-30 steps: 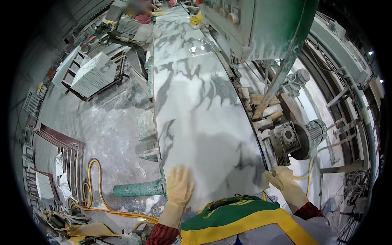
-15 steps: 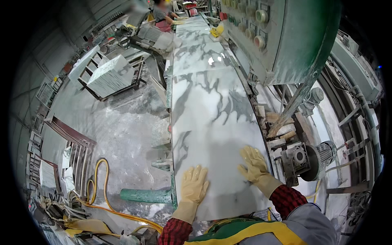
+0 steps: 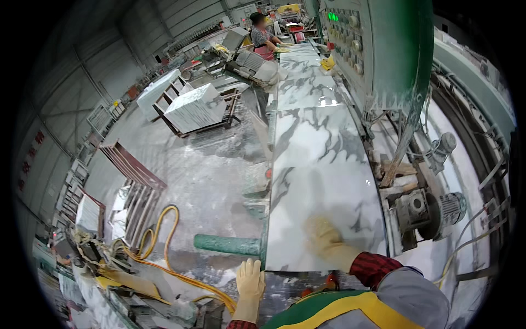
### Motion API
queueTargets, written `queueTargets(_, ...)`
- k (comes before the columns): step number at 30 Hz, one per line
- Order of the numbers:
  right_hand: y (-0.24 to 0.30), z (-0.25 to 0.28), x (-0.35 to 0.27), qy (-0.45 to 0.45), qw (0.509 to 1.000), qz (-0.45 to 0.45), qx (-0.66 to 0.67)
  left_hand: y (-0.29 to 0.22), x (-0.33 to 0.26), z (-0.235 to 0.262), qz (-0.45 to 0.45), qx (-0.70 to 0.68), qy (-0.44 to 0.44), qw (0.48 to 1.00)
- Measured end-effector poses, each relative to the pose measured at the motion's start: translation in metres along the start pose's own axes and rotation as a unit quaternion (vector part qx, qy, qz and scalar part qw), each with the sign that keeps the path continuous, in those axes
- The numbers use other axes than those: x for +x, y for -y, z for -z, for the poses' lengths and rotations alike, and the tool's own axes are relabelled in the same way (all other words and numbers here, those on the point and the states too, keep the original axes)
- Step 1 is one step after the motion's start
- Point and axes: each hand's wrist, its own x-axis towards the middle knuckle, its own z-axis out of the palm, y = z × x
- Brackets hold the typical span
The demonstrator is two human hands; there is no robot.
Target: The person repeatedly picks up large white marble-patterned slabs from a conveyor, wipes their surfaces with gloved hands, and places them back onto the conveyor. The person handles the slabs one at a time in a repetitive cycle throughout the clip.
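Note:
A white marble slab with grey veins (image 3: 323, 183) lies lengthwise in front of me, its near edge close to my body. My right hand (image 3: 326, 240), in a pale yellow rubber glove, rests on the slab's near part, palm down and open; motion blurs its fingers. My left hand (image 3: 250, 284), gloved the same way, is just off the slab's near left corner, below a green roller (image 3: 227, 244). Its fingers stretch forward side by side, with nothing seen in them. Whether it touches the corner, I cannot tell.
Further veined slabs (image 3: 307, 90) continue the row, with a co-worker (image 3: 263, 37) at its far left. A green control cabinet (image 3: 402, 55) overhangs the right side, above a motor (image 3: 452, 208). On the left are a yellow hose (image 3: 171, 241), metal racks (image 3: 134, 170) and stacked slabs (image 3: 196, 109).
My left hand has come off the slab toward me, past its near left corner. The right hand has slid nearer and inward across the surface. The whole view has shifted.

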Motion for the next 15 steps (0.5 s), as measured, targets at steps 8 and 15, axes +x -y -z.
queueTargets(8,0.146,-0.018,0.005,0.002,0.96,0.252,0.121,0.04,-0.101,-0.012,0.045,-0.058,-0.057,0.996)
queueTargets(15,0.106,-0.001,-0.019,0.07,0.964,0.234,0.108,0.053,-0.131,-0.049,0.003,-0.108,-0.115,0.987)
